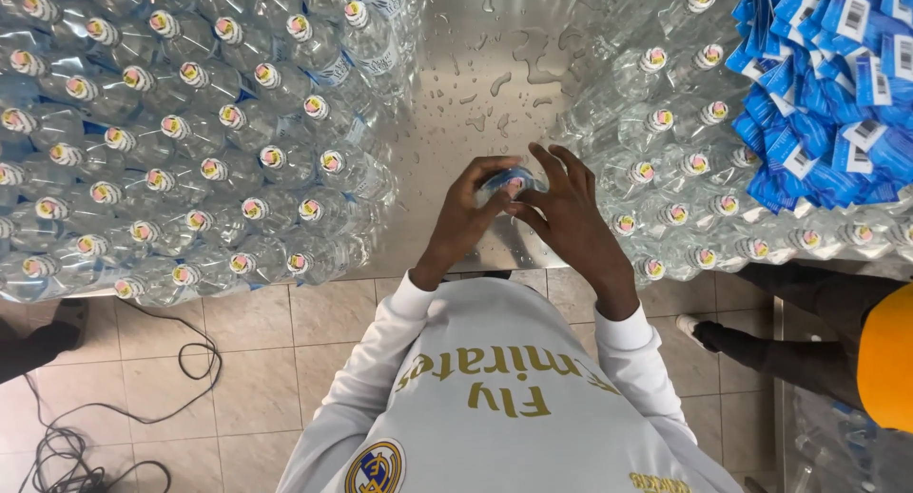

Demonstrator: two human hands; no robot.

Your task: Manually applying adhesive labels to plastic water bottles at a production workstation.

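Both hands meet over the wet steel bench (495, 84), in the gap between two crowds of bottles. The left hand (466, 217) and the right hand (571, 217) curl around the top of a clear plastic bottle (511, 182), fingers partly closed on its cap and neck; most of the body is hidden beneath them, so whether it is full is hard to tell. Thin clear plastic like this is probably light and gives under a squeeze, and with water beaded on the bench it is likely slippery. The stiff neck and ribbed cap look like the surest hold. Capped bottles (190, 132) stand packed on the left, more (666, 170) on the right beside a heap of blue labels (837, 84).
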